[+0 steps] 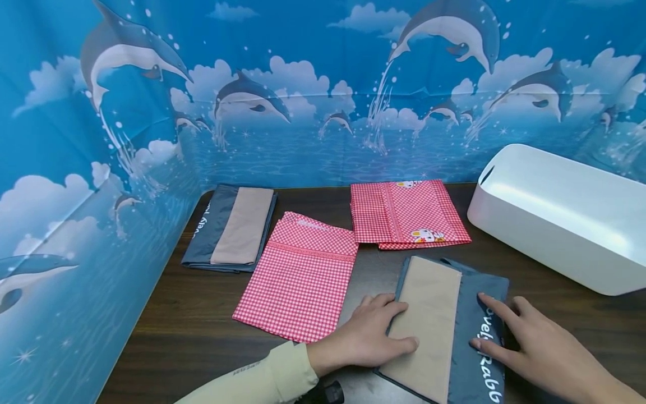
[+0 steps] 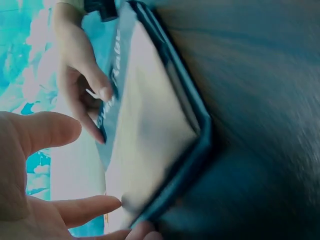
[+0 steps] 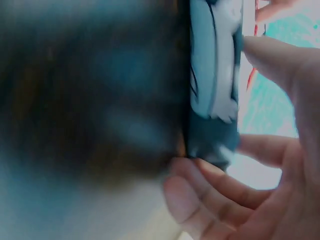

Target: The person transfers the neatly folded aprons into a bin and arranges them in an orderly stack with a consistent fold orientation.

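A folded dark grey cloth (image 1: 471,320) with a beige panel and white lettering lies in front of me. My left hand (image 1: 370,334) is at its left edge, fingers spread and relaxed; in the left wrist view the index fingertip touches the beige panel (image 2: 150,120), while the thumb stays off it. Across the cloth, my right hand (image 1: 540,342) rests its thumb and index finger on the lettered side. The right wrist view shows its other fingers (image 3: 185,195) bent loosely along the cloth's edge (image 3: 212,137).
A red checked cloth (image 1: 303,280) lies left of the hands. Behind is another folded red checked cloth (image 1: 416,216) with rabbit prints. A second grey and beige folded cloth (image 1: 242,224) sits at back left. A white bin (image 1: 550,241) stands at the right, before a dolphin-print curtain (image 1: 313,151).
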`<state>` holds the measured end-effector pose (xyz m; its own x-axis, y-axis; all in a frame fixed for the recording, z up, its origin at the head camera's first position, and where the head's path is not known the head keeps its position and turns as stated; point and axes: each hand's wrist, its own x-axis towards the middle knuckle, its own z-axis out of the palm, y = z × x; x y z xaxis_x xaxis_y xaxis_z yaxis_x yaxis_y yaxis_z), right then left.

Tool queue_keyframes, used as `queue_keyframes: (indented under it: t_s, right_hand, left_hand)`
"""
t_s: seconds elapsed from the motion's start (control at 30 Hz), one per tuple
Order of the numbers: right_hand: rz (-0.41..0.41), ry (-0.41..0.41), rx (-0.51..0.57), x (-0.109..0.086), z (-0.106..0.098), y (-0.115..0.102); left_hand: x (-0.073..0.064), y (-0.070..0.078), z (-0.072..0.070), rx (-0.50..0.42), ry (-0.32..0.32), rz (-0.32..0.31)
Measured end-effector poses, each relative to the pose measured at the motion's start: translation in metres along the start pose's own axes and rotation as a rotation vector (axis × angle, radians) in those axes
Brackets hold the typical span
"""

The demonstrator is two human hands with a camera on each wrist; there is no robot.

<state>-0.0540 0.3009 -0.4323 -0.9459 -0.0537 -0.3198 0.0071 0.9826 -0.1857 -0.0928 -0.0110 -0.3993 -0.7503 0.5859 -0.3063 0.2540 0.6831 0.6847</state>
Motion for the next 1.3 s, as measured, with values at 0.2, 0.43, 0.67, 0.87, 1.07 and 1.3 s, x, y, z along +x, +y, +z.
queue_keyframes:
  t_s: [0.2,0.43,0.67,0.87,1.07,1.3]
  right_hand:
    - [-0.004,0.048,0.182,-0.005,0.007,-0.010]
    - [0.024,0.021,0.341,-0.010,0.007,-0.010]
    - [0.101,-0.057,0.509,-0.012,0.006,-0.007]
    - [0.146,-0.129,0.614,-0.013,0.006,-0.003]
    - [0.226,-0.172,0.701,-0.012,0.007,-0.001]
    - [0.285,-0.170,0.718,-0.011,0.008,-0.001]
  left_hand:
    - [0.000,0.003,-0.002,-0.120,-0.007,-0.061]
    - [0.001,0.004,-0.003,-0.255,-0.011,-0.105]
    - [0.003,-0.001,-0.001,-0.308,0.024,-0.088]
    - [0.004,-0.002,0.000,-0.421,0.054,-0.095]
    - [0.006,0.000,0.002,-0.562,0.099,-0.170]
    - [0.008,0.002,0.003,-0.681,0.108,-0.218]
